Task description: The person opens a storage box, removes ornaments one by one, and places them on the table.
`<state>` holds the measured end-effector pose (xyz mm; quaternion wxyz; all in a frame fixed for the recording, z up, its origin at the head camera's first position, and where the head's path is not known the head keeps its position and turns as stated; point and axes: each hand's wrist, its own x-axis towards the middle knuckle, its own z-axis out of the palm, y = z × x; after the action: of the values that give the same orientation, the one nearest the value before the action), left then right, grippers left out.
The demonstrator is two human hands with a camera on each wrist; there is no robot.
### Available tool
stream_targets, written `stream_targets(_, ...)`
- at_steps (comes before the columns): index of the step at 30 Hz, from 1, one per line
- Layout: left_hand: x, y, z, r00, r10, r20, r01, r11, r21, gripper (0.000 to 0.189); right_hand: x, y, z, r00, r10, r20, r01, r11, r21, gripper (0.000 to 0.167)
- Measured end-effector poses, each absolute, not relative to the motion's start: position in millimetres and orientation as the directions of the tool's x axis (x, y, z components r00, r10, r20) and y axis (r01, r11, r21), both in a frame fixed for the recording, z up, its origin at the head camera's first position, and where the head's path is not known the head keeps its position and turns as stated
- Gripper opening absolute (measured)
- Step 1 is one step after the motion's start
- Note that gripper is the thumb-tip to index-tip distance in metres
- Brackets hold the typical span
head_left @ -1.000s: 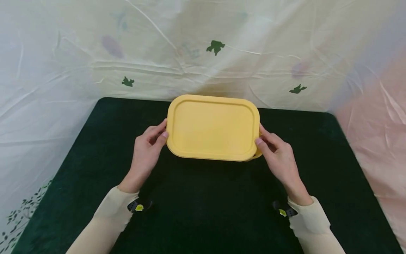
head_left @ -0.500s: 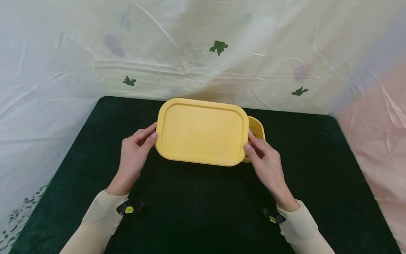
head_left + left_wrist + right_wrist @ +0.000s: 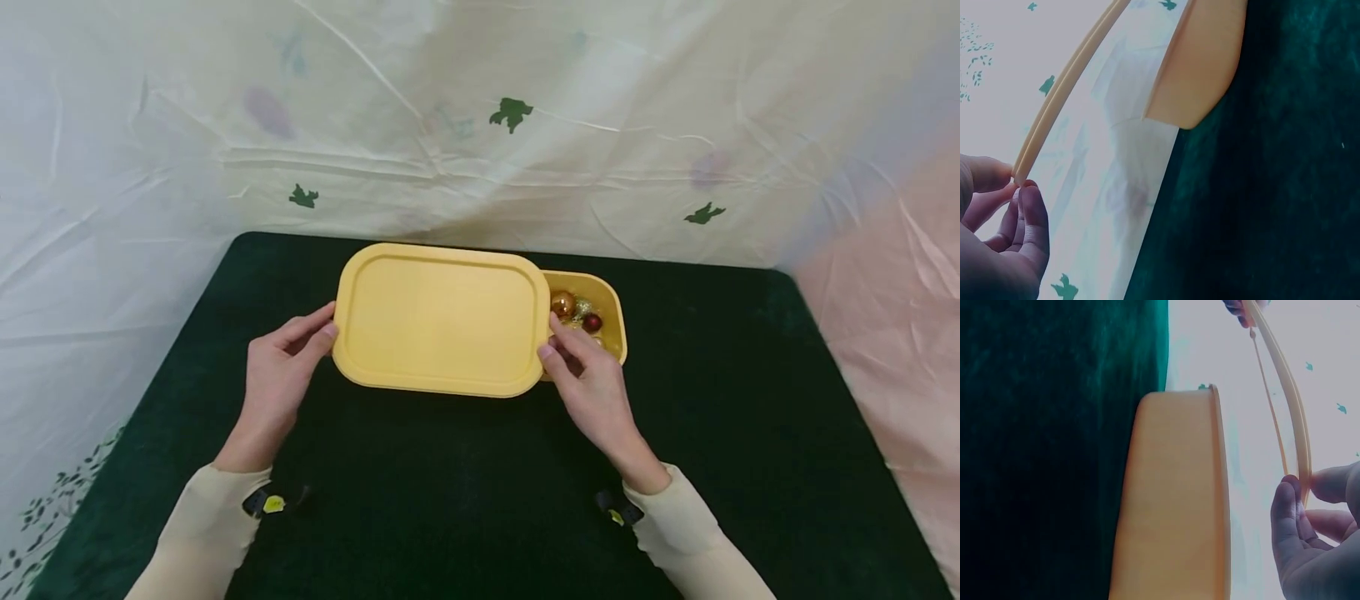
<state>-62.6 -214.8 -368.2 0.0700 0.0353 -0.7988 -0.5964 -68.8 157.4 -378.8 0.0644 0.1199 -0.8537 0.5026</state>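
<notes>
With left hand point(image 3: 277, 371) and right hand point(image 3: 597, 392) pinching the lid point(image 3: 442, 321), I seem to uncover the box point(image 3: 604, 292); next calls for lowering it leftward.

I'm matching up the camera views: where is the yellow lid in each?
Head: lid slightly left of centre, face-on.
Left wrist: lid upper left, edge-on, pinched by the left hand.
Right wrist: lid upper right, edge-on, pinched by the right hand.
Shared landmark: the yellow box.
</notes>
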Motion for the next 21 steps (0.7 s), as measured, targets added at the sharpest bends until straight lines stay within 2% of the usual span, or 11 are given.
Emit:
stream_targets(10,-56,-235,-370,-0.985,-0.164,0.048,-0.014,0.359,0.933,0.046,-66,135,-383,-0.946,-0.195,0.258,-0.322,0.506,-0.8,0.049)
stream_targets(21,-46,-262,-374,-0.982,-0.189,-0.005,-0.074,0.362,0.929,0.049,-61,109,-390,-0.945,-0.226,0.238,-0.323,0.512,-0.796,0.047)
